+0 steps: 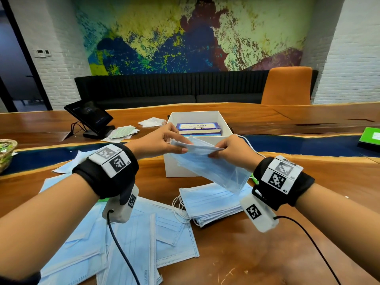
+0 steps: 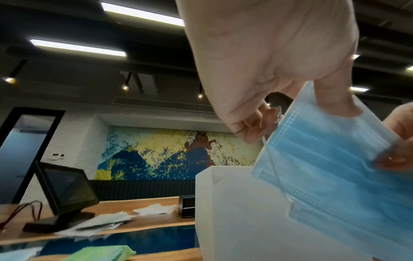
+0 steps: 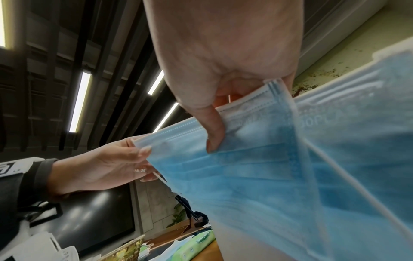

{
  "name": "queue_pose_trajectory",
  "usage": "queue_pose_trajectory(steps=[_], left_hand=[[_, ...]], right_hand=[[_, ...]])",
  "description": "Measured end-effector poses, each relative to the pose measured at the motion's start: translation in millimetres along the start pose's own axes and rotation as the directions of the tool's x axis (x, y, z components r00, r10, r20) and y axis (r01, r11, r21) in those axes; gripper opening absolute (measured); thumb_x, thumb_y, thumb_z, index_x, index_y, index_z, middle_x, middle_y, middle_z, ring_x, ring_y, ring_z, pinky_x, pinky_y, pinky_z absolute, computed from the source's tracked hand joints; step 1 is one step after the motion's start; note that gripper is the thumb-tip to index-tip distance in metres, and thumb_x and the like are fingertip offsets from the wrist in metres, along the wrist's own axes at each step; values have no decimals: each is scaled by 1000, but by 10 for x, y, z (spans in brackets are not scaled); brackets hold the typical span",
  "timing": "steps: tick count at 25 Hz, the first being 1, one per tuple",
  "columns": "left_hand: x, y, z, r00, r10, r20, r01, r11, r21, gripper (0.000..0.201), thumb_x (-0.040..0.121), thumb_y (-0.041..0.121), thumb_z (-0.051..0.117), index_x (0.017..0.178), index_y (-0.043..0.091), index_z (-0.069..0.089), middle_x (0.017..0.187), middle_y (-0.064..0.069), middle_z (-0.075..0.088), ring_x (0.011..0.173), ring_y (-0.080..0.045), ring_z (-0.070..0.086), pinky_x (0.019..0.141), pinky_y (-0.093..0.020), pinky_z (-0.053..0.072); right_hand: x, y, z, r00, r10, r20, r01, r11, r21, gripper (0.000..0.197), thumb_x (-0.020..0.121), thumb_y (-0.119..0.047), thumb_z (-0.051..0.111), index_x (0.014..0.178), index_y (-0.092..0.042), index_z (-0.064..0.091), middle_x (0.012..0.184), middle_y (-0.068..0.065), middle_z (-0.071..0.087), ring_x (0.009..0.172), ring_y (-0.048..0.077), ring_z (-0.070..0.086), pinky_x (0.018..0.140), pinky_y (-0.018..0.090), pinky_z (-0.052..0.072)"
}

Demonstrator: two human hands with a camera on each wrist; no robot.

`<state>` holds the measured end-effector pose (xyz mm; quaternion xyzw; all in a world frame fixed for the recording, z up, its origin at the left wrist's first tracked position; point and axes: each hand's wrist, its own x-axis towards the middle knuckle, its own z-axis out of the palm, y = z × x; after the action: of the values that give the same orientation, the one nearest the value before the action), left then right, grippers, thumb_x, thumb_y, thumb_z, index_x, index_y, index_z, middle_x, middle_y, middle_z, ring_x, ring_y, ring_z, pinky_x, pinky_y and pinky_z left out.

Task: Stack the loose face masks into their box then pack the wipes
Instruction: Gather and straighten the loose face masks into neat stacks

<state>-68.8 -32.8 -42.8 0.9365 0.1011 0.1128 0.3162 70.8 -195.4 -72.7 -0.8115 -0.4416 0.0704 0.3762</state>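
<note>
Both hands hold a blue face mask (image 1: 207, 161) in the air in front of a white open box (image 1: 197, 118). My left hand (image 1: 164, 140) pinches its left end, my right hand (image 1: 230, 149) pinches the right end; the right wrist view shows a few masks (image 3: 257, 167) pinched together. Inside the white box lies a blue "FACE MASKS" box (image 1: 198, 128). A neat stack of blue masks (image 1: 211, 202) lies on the table below my right wrist. Loose blue masks (image 1: 127, 243) are spread at the near left. A green wipes pack (image 3: 194, 247) shows low in the right wrist view.
A dark tablet on a stand (image 1: 90, 118) stands at the back left with white sachets (image 1: 121, 132) beside it. A woven basket (image 1: 6, 153) sits at the far left edge, a green item (image 1: 370, 138) at the far right. An orange chair (image 1: 287, 85) is behind the wooden table (image 1: 287, 223).
</note>
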Motion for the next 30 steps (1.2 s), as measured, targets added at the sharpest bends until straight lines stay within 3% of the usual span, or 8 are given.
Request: queue_pose_trajectory(steps=[5,10,14,19,22,24,27,30], left_hand=[[58,-61,54,999,-41,-15,42,995,89,12,84,27,65,94,20,64,91,18,38,93,-4,39,59,-9,42],[62,-57,47,995,-90,-34,95,971,222,23,82,34,66,97,16,64,92,11,41,91,-7,40,59,-9,37],[19,-118,-41,990,-136,-36,140,947,290,28,80,40,65,64,17,61,94,5,45,87,-10,45,61,-15,41],[-7,-272,-84,983,-176,-59,185,959,217,55,87,44,51,90,-7,71,104,-13,59,77,-20,59,68,-27,52],[-10,-345,-110,976,-203,-80,213,966,148,57,88,47,49,71,-3,69,100,-26,63,85,-33,61,76,-35,53],[-18,-328,-125,971,-218,-96,233,950,209,51,90,47,45,58,10,60,81,-19,61,76,-27,55,67,-28,46],[-3,-257,-59,973,-195,-122,223,929,296,39,89,52,44,101,18,56,109,-4,57,95,-17,53,74,-23,46],[-34,-99,53,990,-117,-81,134,957,258,66,83,53,55,135,20,33,140,-4,38,117,-18,49,96,-35,46]], right_hand=[[-22,1,27,1000,-18,12,18,999,-33,20,85,-19,68,95,-3,74,91,9,67,80,14,53,71,26,46],[-14,-2,1,998,-60,6,60,994,-92,21,83,-21,69,97,-7,74,91,2,64,82,12,51,66,19,40],[22,45,-63,997,-67,-24,63,989,-135,22,82,-23,70,98,-8,74,103,9,70,89,18,58,76,29,48],[50,107,-91,997,-74,-36,64,975,-211,24,82,-23,71,98,-6,73,107,10,68,85,15,53,71,24,38],[59,112,-79,995,-93,-34,83,968,-238,23,83,-20,70,99,-4,73,110,11,67,90,16,53,74,22,37],[70,109,-76,993,-114,-16,107,964,-244,23,83,-17,69,100,-3,72,111,12,66,99,22,56,79,24,41],[87,93,-47,990,-139,18,138,946,-295,26,85,-16,68,104,0,71,113,12,66,107,26,57,93,33,48],[96,58,-10,988,-151,21,150,937,-316,27,85,-16,67,107,1,70,112,11,66,105,25,57,94,36,48]])
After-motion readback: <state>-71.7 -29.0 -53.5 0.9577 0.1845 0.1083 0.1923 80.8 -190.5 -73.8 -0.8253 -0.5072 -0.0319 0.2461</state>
